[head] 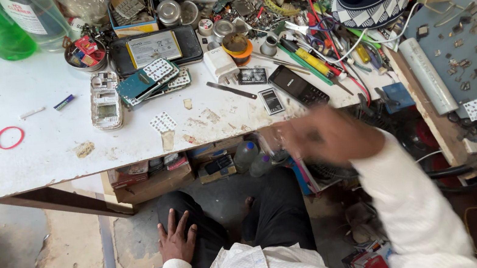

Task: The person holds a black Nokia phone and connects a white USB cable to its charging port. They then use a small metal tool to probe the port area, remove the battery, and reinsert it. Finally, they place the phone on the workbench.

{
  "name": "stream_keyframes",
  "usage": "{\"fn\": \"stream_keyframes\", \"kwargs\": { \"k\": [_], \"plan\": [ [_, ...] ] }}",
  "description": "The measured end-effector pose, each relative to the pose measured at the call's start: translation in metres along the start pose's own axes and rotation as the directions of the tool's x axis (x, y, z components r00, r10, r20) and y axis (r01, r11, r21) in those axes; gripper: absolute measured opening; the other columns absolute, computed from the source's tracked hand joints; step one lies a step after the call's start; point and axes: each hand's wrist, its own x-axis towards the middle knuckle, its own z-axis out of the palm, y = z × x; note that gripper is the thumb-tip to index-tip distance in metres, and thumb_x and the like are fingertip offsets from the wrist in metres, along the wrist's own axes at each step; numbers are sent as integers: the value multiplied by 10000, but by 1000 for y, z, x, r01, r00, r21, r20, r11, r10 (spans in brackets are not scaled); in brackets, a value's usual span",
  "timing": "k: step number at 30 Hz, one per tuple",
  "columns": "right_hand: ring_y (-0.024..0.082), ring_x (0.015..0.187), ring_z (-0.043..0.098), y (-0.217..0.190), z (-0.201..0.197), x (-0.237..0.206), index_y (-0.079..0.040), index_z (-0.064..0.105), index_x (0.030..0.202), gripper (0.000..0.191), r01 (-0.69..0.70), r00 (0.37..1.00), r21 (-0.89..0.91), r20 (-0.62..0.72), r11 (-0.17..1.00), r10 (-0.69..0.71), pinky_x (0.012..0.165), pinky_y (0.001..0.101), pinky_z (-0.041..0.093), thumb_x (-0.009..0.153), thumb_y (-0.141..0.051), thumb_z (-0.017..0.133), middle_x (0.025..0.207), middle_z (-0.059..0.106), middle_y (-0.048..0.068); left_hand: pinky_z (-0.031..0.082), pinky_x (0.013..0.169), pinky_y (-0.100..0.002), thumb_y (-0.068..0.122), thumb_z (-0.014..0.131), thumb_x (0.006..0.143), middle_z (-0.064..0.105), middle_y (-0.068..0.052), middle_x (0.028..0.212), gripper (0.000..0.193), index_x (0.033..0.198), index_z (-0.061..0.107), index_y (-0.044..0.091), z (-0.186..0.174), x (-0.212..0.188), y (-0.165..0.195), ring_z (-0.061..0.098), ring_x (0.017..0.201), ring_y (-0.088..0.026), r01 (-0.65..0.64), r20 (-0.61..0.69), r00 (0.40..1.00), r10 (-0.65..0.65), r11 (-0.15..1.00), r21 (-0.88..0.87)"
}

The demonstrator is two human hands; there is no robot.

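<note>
Our right hand (328,136) is a blur at the counter (38,148) edge, right of centre — its grip we cannot tell — nearest the black keypad phone (298,85). Our left hand (177,241) lies flat, open and empty on the knee, lower centre. Reaching seems underway; a steadier approach is needed.

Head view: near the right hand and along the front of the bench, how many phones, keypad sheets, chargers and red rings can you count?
Black keypad phone: 1
Small silver phone: 1
Opened phone body: 1
Loose white keypad sheet: 1
White charger: 1
Red ring: 1
Total: 6
The right hand is blurred; the left hand rests on the knee.
</note>
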Motion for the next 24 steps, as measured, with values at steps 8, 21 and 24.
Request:
{"fn": "stream_keyframes", "kwargs": {
  "k": [8,21,24],
  "plan": [
    [256,1112,758,-32,-75,-59,-158,680,1318,403,737,537,187,-746,650,-394,1112,448,557,1004,-410,663,1174,780,106,317,1139,-631,550,577,916,203,83,1690,565,1464,475,461,4,2,7,192,1521,-438,-39,1,999,39,999,2],
    [273,1414,555,28,-25,16,-120,537,1467,596,325,794,-188,-479,927,-375,1277,544,295,972,-393,724,1502,590,131,316,1158,-617,547,582,916,196,106,1696,568,1468,473,474,0,0,6,203,1532,-421,0,-1,1000,0,1000,12],
    [372,1346,512,26,3,28,-80,512,1439,820,137,802,-600,-399,788,-443,1153,702,106,781,-465,815,1379,610,123,283,1154,-639,547,583,928,180,97,1695,557,1467,472,460,0,1,4,166,1542,-417,-17,10,1000,17,1000,-3]
  ]
}}
